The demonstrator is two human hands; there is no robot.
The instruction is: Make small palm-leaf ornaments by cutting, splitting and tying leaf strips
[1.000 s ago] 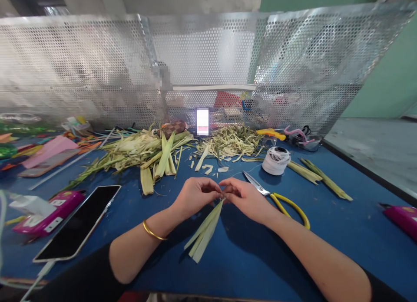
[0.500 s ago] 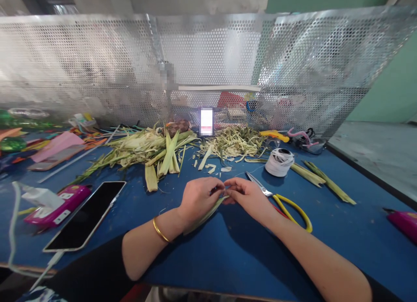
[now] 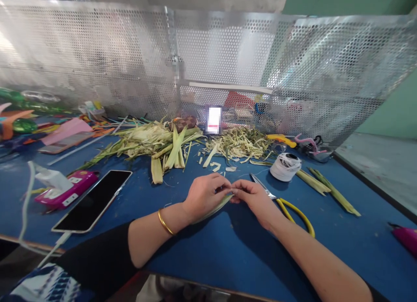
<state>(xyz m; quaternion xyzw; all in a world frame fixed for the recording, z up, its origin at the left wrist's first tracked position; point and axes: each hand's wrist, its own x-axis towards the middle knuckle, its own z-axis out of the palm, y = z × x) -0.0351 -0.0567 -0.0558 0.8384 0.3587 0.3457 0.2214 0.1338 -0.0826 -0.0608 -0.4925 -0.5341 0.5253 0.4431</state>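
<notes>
A folded green corn husk [image 3: 217, 209] lies low over the blue table, slanting up to the right under my left hand. My left hand [image 3: 206, 197] is closed, thumb and fingers pinching near the husk's pointed end. Fingertips of my right hand [image 3: 250, 198] meet it there, pinched at the tip of the husk; any thread between them is too fine to make out. Scissors [image 3: 269, 192] with yellow handles lie beside my right hand, partly behind the wrist. A roll of white thread [image 3: 285, 168] stands just beyond them.
Behind my hands lie a heap of husks [image 3: 140, 142] and a pile of shredded strips [image 3: 243, 143]. Two husk pieces [image 3: 337, 192] rest at right. A phone [image 3: 93, 202] and a magenta power strip [image 3: 70, 189] with cables occupy the left. A perforated metal screen [image 3: 224, 46] rises behind.
The whole view has shifted, so the table's things sit a little farther right. Both hands stay together at the husk's tip, with the fingers closing in slightly.
</notes>
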